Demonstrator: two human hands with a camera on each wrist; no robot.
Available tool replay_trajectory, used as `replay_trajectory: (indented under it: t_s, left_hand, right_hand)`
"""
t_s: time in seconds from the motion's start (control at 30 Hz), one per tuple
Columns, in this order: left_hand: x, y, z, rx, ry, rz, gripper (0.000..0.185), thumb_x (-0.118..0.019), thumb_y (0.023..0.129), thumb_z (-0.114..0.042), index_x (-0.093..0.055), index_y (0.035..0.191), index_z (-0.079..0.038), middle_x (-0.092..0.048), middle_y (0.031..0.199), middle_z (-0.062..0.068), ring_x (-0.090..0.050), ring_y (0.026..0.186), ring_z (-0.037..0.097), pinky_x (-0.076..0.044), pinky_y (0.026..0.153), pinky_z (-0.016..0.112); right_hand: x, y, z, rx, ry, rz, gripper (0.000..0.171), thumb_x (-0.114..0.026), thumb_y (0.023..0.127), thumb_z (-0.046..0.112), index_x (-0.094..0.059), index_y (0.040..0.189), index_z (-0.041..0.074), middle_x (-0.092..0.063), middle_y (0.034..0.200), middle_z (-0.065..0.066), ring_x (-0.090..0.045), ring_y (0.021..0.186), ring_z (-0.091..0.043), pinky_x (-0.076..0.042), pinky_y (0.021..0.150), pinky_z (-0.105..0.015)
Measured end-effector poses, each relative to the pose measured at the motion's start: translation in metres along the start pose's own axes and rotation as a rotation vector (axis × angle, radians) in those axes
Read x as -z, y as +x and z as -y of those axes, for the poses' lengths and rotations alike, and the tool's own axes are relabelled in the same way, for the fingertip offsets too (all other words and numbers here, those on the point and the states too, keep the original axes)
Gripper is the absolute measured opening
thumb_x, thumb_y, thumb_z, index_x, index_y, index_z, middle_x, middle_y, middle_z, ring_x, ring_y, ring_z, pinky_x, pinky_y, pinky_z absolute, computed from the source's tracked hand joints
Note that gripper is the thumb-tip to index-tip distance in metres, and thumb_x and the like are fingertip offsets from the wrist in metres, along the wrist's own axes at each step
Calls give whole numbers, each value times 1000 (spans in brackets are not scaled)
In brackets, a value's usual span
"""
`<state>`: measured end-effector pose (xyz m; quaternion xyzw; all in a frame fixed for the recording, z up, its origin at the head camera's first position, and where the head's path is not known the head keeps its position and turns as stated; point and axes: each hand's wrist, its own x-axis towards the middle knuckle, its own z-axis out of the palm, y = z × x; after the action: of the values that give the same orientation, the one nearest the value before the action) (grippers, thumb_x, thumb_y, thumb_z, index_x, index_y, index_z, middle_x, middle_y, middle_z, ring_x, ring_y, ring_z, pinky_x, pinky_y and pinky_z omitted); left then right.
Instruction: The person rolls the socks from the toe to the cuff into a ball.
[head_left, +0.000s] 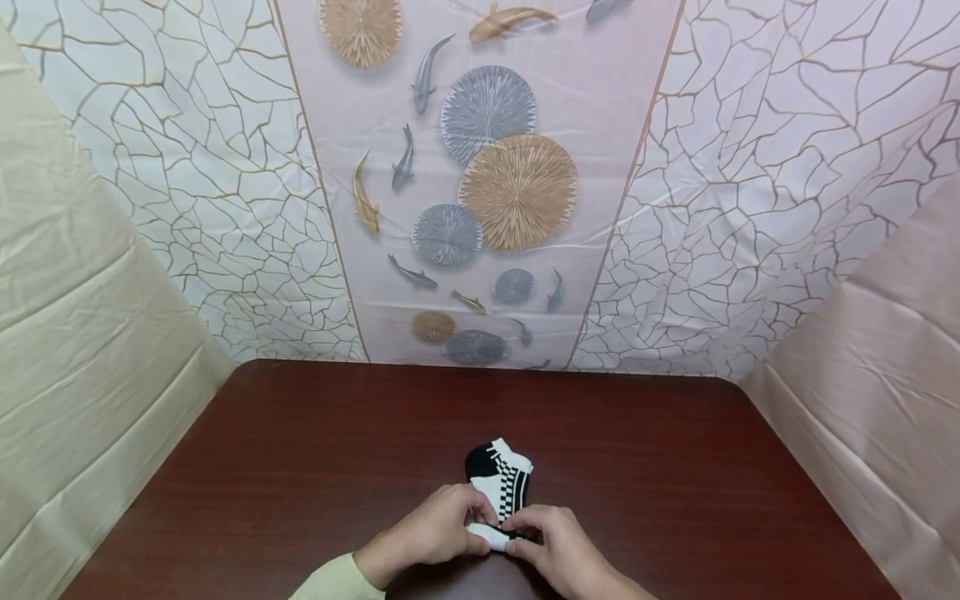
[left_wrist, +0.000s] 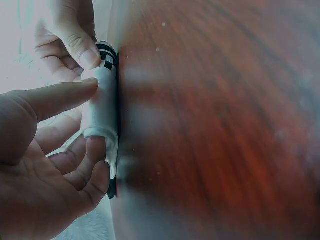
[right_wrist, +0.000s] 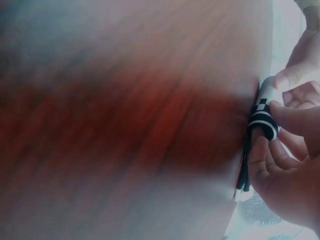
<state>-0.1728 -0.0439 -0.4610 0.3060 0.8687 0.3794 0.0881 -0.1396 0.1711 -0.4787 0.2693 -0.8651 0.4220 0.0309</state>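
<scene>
A small black-and-white checkered sock (head_left: 499,483) lies on the dark red wooden table (head_left: 300,467), near its front edge. Its near end is rolled into a tube. My left hand (head_left: 442,527) pinches the white part of the roll (left_wrist: 102,107) between thumb and fingers. My right hand (head_left: 551,542) pinches the black-and-white striped part of the roll (right_wrist: 264,122) from the other side. The far end of the sock lies flat on the table, pointing away from me.
A patterned cloth backdrop (head_left: 495,183) with fish and round discs hangs behind the table. Plain cloth panels (head_left: 82,350) close off the left and right sides. Bare tabletop surrounds the sock on every side.
</scene>
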Motion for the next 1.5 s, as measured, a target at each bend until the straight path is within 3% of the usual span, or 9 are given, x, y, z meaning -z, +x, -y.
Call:
replay_trajectory:
  t_s: [0.5, 0.8, 1.07, 1.5]
  left_hand:
    - [0, -2, 2, 4, -44, 31, 11, -81, 81, -7, -78, 88, -14, -69, 77, -14, -57, 71, -4, -47, 66, 19]
    - [0, -2, 1, -7, 22, 46, 10, -78, 85, -9, -79, 89, -18, -69, 79, -15, -54, 73, -4, -45, 68, 20]
    - [2, -1, -1, 9, 2, 47, 9, -77, 85, -8, -78, 87, -17, -64, 74, -16, -51, 68, -2, -44, 64, 20]
    - [1, -1, 3, 22, -72, 34, 11, -80, 80, -3, -77, 85, -12, -64, 72, -15, -53, 66, -2, -46, 63, 19]
  right_hand:
    - [3, 2, 2, -56, 40, 42, 12, -80, 85, 13, -76, 96, 15, -68, 85, 13, -59, 76, 1, -51, 67, -23]
    - [-2, -2, 1, 187, -108, -38, 32, -87, 73, 5, -69, 98, 15, -58, 87, 8, -54, 76, -1, -48, 63, -21]
    - [-3, -2, 3, 264, -285, -52, 47, -90, 65, 5, -64, 102, 20, -57, 102, 9, -56, 90, -3, -51, 75, -26]
    - [-1, -1, 0, 310, -278, -55, 35, -87, 71, 4, -73, 101, 15, -67, 99, 6, -62, 89, -4, -53, 74, -26]
